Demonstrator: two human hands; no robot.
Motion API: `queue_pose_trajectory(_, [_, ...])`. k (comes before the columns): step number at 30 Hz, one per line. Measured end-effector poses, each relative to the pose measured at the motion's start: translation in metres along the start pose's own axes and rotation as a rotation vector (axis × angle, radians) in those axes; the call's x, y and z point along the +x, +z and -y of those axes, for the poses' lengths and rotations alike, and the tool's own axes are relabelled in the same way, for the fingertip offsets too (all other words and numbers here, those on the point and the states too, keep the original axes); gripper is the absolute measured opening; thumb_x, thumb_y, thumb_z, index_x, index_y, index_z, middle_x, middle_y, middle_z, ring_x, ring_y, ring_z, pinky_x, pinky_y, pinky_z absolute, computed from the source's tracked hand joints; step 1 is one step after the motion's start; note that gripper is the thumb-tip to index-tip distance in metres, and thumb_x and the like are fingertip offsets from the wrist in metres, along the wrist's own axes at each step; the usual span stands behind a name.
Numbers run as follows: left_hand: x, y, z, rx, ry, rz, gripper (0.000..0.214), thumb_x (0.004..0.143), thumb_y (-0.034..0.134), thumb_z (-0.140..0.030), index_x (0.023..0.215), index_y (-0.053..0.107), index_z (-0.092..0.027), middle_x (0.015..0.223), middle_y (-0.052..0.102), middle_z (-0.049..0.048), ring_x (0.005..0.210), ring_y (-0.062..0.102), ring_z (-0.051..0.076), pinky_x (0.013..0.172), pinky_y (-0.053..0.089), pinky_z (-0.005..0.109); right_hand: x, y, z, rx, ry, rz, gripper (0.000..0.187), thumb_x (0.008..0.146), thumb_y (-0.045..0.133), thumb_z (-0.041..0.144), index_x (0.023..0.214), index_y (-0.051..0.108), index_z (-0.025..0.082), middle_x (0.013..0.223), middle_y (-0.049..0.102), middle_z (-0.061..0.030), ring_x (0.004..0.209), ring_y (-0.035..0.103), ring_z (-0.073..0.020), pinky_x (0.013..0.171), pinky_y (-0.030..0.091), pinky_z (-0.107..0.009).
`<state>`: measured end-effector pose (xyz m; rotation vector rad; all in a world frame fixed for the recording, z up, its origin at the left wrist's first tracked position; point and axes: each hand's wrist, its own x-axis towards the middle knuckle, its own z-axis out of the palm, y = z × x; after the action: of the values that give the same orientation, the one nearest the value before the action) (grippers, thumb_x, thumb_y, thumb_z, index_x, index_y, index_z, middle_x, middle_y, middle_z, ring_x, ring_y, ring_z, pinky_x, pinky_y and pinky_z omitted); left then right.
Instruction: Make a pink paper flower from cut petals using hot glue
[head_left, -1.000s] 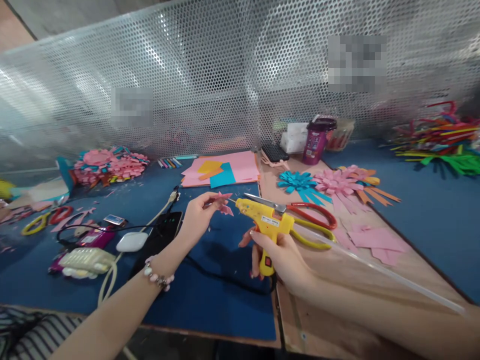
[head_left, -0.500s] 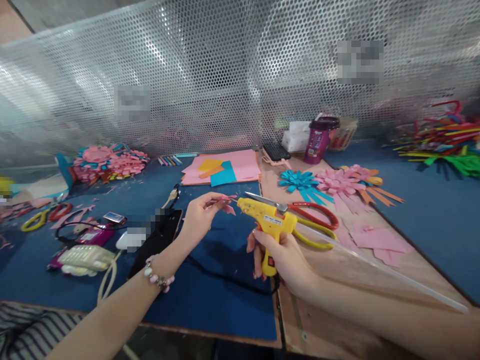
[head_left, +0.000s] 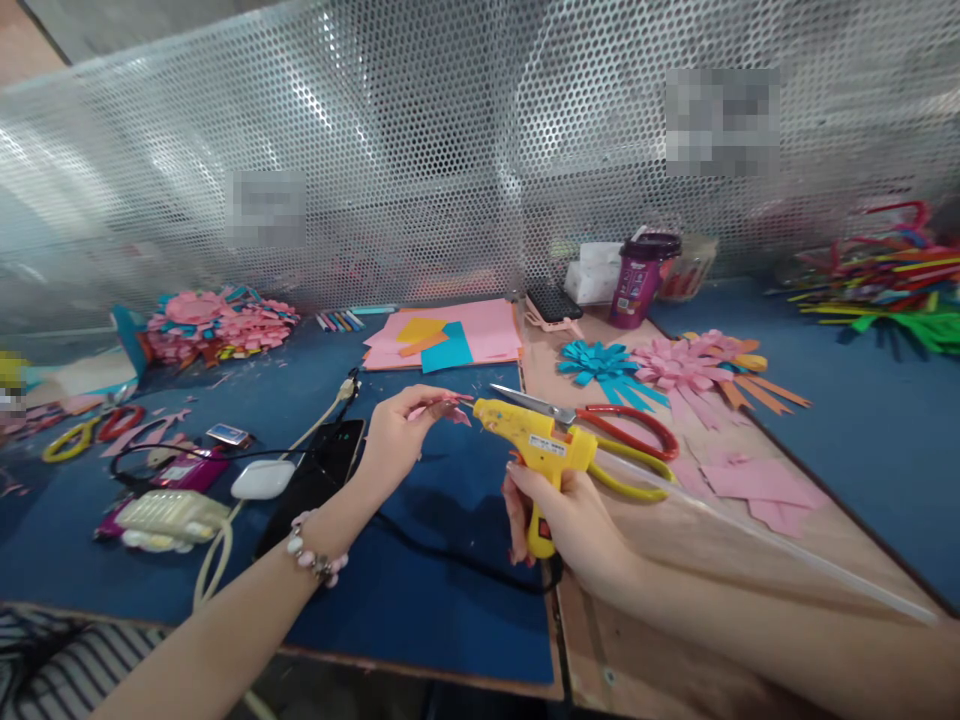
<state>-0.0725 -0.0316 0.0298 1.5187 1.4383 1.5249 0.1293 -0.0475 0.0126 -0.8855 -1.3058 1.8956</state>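
My right hand [head_left: 571, 520] is closed round the handle of a yellow glue gun [head_left: 536, 448], with a long clear glue stick [head_left: 757, 538] trailing from its back to the right. The nozzle points left and meets a small pink paper piece [head_left: 452, 408], which my left hand [head_left: 401, 436] pinches between thumb and fingers above the blue mat. A bead bracelet [head_left: 315, 562] sits on my left wrist. Just behind the gun lie scissors [head_left: 626, 440] with red and yellow handles.
Pink, yellow and blue paper sheets [head_left: 450, 345] lie behind my hands. Paper flowers [head_left: 671, 365] and pink offcuts [head_left: 750, 490] lie to the right. A phone [head_left: 315, 478], white case [head_left: 262, 480] and cables sit left. A purple cup [head_left: 637, 282] stands by the perforated metal screen [head_left: 420, 160].
The pink piece and the glue gun's nozzle have closed together until they touch. My right hand has shifted slightly on the handle.
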Motion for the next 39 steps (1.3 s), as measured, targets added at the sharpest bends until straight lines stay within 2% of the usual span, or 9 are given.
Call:
queue_pose_trajectory(16, [-0.002, 0.0, -0.003, 0.005, 0.005, -0.005, 0.024, 0.081, 0.069, -0.038, 0.091, 0.074, -0.017, 0.087, 0.076, 0.0079, 0.077, 0.071, 0.021, 0.084, 0.052, 0.034, 0.0, 0.0, -0.001, -0.005, -0.012, -0.015, 0.033, 0.082, 0.057, 0.05, 0.07, 0.049, 0.02, 0.039, 0.051, 0.0065, 0.032, 0.053, -0.0126, 0.035, 0.044, -0.022])
queue_pose_trajectory(22, [-0.005, -0.001, -0.007, 0.16, 0.061, -0.08, 0.025, 0.081, 0.069, -0.041, 0.091, 0.076, -0.019, 0.087, 0.077, 0.0061, 0.086, 0.069, 0.022, 0.086, 0.049, 0.031, -0.001, 0.0, 0.0, 0.005, -0.005, -0.021, 0.033, 0.082, 0.057, 0.049, 0.069, 0.049, 0.019, 0.04, 0.05, 0.0071, 0.031, 0.052, -0.0115, 0.036, 0.045, -0.022])
queue_pose_trajectory(31, [-0.004, -0.004, 0.002, 0.23, 0.134, -0.096, 0.021, 0.082, 0.068, -0.039, 0.087, 0.074, -0.019, 0.097, 0.073, 0.0059, 0.094, 0.066, 0.022, 0.088, 0.048, 0.032, -0.001, 0.001, 0.001, 0.017, -0.01, -0.034, 0.034, 0.081, 0.059, 0.05, 0.071, 0.05, 0.019, 0.041, 0.052, 0.0069, 0.032, 0.053, -0.0112, 0.033, 0.042, -0.019])
queue_pose_trajectory(39, [-0.007, -0.005, 0.004, 0.233, 0.1, -0.073, 0.022, 0.082, 0.067, -0.04, 0.091, 0.075, -0.021, 0.094, 0.073, 0.0058, 0.092, 0.066, 0.023, 0.085, 0.047, 0.035, -0.001, 0.001, 0.001, -0.037, 0.001, -0.036, 0.035, 0.083, 0.055, 0.051, 0.069, 0.048, 0.019, 0.038, 0.052, 0.0054, 0.033, 0.053, -0.0114, 0.036, 0.043, -0.02])
